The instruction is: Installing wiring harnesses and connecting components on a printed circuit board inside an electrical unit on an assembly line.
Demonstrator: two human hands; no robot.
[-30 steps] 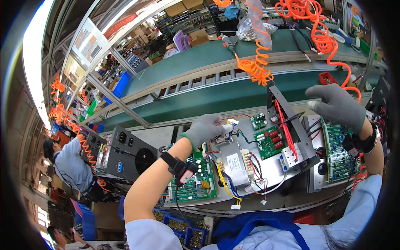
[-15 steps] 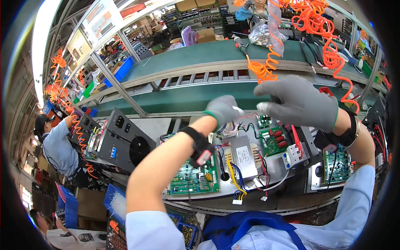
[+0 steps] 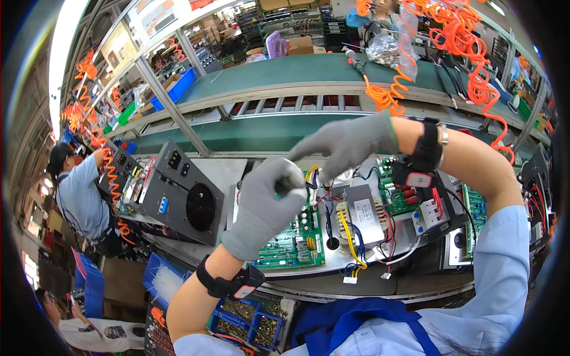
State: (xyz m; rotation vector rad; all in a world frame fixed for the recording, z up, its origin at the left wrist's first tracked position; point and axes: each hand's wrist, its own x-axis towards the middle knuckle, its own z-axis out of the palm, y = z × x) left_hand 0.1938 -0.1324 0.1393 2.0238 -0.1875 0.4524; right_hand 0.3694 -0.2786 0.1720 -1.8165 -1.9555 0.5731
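Observation:
My left hand (image 3: pixel 265 204), in a grey glove, is above the large green circuit board (image 3: pixel 291 249). Its fingers curl in toward the thumb; whatever they may hold is too small to make out. From the right comes my gloved right hand (image 3: pixel 356 144), forefinger stretched out to the left fingertips and thumb hanging apart. No object shows in it. Below it, on the metal chassis, sits a transformer (image 3: pixel 364 219) with yellow and blue wires (image 3: pixel 350 243). Farther right are a smaller green board (image 3: pixel 392 193) with red parts and a white breaker block (image 3: pixel 428 215).
A dark metal case (image 3: pixel 178 190) with a round fan opening stands at left. Behind the chassis runs a green conveyor (image 3: pixel 237 135). Orange coiled hoses (image 3: pixel 469 53) hang overhead. Blue bins of small metal parts (image 3: pixel 237 311) lie below; a co-worker (image 3: pixel 83 196) stands at far left.
My right hand has swung left, over to my left hand. The left hand has come nearer and leftward, its fingers now curled over the large board. The view has shifted slightly.

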